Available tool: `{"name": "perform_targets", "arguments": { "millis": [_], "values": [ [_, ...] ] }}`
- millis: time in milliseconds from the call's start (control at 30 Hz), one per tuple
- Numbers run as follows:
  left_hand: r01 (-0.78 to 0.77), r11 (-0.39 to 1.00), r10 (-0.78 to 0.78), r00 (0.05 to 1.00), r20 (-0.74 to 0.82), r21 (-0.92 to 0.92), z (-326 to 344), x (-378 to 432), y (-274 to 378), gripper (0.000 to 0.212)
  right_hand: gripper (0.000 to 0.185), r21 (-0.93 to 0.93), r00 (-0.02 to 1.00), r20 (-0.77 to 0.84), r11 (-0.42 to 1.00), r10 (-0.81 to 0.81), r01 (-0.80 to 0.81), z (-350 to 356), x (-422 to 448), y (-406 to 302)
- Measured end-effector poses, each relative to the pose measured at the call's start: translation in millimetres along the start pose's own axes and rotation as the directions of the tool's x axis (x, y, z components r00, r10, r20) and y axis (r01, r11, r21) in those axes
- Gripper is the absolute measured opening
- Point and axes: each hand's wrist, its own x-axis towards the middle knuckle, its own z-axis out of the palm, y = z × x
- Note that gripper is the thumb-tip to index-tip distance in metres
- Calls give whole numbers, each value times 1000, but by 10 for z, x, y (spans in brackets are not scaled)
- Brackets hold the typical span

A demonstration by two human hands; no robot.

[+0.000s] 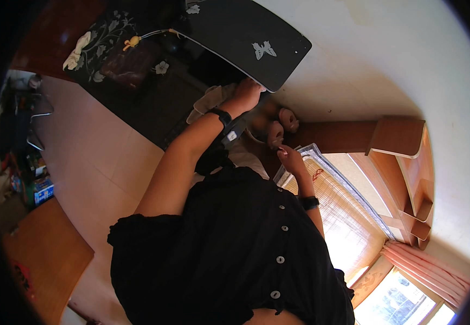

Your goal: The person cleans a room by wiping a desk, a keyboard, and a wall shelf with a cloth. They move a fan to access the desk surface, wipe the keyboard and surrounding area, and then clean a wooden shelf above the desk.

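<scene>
My left hand (249,95), with a dark band on the wrist, is at the near corner of a glossy black panel (235,36). The panel has rounded corners and a silver butterfly, and it hides some of my fingertips, which curl at its edge. A crumpled pale, see-through item (210,101) lies beside that wrist. My right hand (293,160), also banded, has its fingers bent close to a pair of pinkish slippers (276,134). A small pinkish bit shows at its fingertips; whether it is a held thing cannot be told. Below that hand lies a woven bamboo mat (324,195) with a grey border.
A black surface with flower patterns (137,97) spreads ahead, bearing a yellow hanging charm (132,42) and a cream cloth (77,50). Wooden shelves (397,138) stand at right, above a pink curtain (426,268). An orange-brown tabletop (52,248) is at lower left.
</scene>
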Motion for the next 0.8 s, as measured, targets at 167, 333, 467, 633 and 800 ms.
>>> {"name": "perform_targets", "arguments": {
  "millis": [167, 333, 467, 633, 800],
  "values": [
    [-68, 913, 104, 992, -68, 401, 171, -137, 28, 27, 33, -1, 1000, -9, 1000, 14, -14, -24, -12, -81],
    [46, 901, -46, 999, -11, 431, 190, -129, 188, 28, 35, 9, 999, -16, 999, 41, -40, -6, -57, -36],
    [42, 915, -12, 997, -75, 402, 247, -129, 184, 27, 36, 16, 998, -12, 998, 68, -68, -11, -103, -37],
    [-31, 957, 55, 996, -75, 289, 228, -55, 145, 28, 37, 18, 998, -19, 998, 66, -66, 3, -110, -3],
    [26, 973, -40, 998, 56, 229, 178, 40, 132, 35, 37, 16, 997, -11, 997, 76, -76, -10, -89, -17]
  ]
}}
